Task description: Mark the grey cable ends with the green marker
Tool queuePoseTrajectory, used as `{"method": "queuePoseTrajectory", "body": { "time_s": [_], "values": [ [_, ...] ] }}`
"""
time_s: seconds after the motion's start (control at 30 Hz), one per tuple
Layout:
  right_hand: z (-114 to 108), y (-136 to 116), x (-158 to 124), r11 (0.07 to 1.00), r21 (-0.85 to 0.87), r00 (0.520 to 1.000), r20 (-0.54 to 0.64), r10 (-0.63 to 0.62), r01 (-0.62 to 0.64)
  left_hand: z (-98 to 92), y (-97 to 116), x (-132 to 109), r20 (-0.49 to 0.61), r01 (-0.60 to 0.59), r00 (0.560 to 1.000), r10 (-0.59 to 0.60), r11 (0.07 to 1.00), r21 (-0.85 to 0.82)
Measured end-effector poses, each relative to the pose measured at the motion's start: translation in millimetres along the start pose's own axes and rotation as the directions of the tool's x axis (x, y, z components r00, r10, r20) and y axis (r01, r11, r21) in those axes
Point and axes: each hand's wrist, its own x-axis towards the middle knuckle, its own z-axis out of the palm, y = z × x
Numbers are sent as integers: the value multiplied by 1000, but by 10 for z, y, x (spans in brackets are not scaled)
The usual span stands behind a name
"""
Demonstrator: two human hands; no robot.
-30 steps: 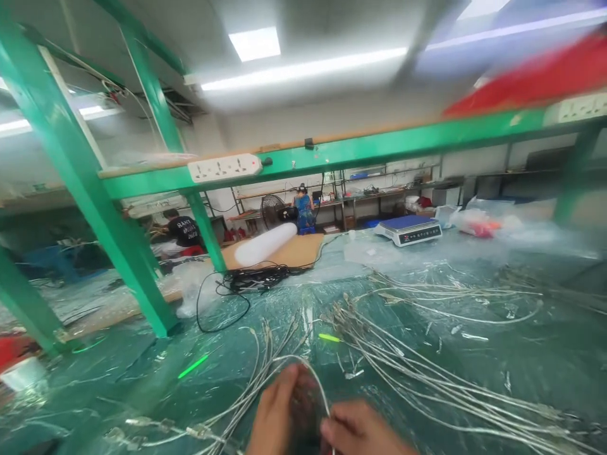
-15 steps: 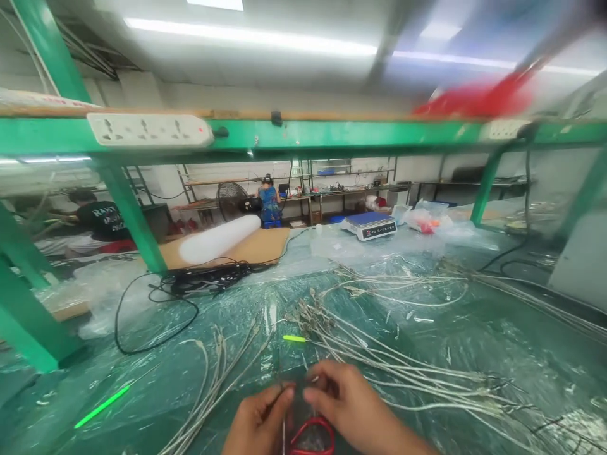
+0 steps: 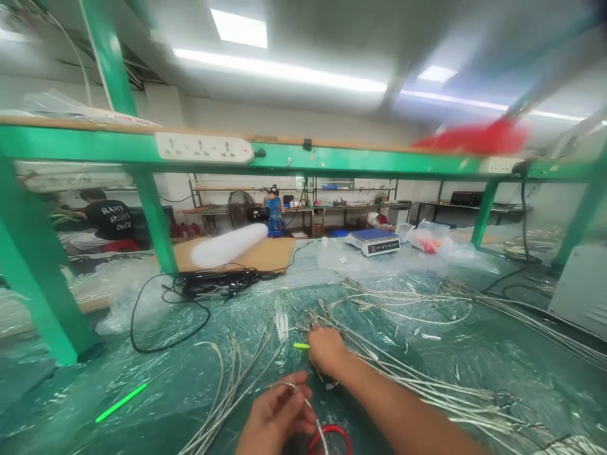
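Note:
My left hand (image 3: 277, 414) is at the bottom centre, its fingers pinched on a thin grey cable (image 3: 310, 409) that curves down past a red loop (image 3: 331, 437). My right hand (image 3: 326, 349) reaches forward over the green table and rests with curled fingers on the near end of a big spread of grey cables (image 3: 403, 373). I cannot tell whether it grips one. A small bright green strip (image 3: 300, 345) lies just left of my right hand.
A second bunch of grey cables (image 3: 227, 379) lies to the left, with a green stick (image 3: 119, 403) beyond it. Farther back are black cords (image 3: 208, 284), a white roll (image 3: 228, 245), a scale (image 3: 372, 241) and green frame posts (image 3: 154, 218). People work in the background.
My right hand left the spot beside my left hand and reached forward to the cable ends. The left hand stayed low, still pinching a cable. The view tilted slightly.

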Motion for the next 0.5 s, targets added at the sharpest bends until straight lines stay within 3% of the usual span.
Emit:
{"method": "queuePoseTrajectory", "body": {
  "time_s": [0.1, 0.23, 0.33, 0.5],
  "values": [
    [-90, -35, -53, 995, 96, 997, -78, 7, 0, -15, -38, 30, 22, -14, 1000, 13, 1000, 15],
    [-360, -14, -418, 939, 342, 988, -154, 23, 32, -30, -79, 35, 74, -23, 997, 18, 998, 62],
    [-447, 9, -754, 839, 539, 994, -110, -10, 68, 4, -77, 0, 133, -46, 991, 26, 989, 143],
    [-266, 92, -997, 614, 789, 1000, -16, -3, 14, 95, 2, -70, 263, -132, 963, 52, 945, 299]
  ]
}}
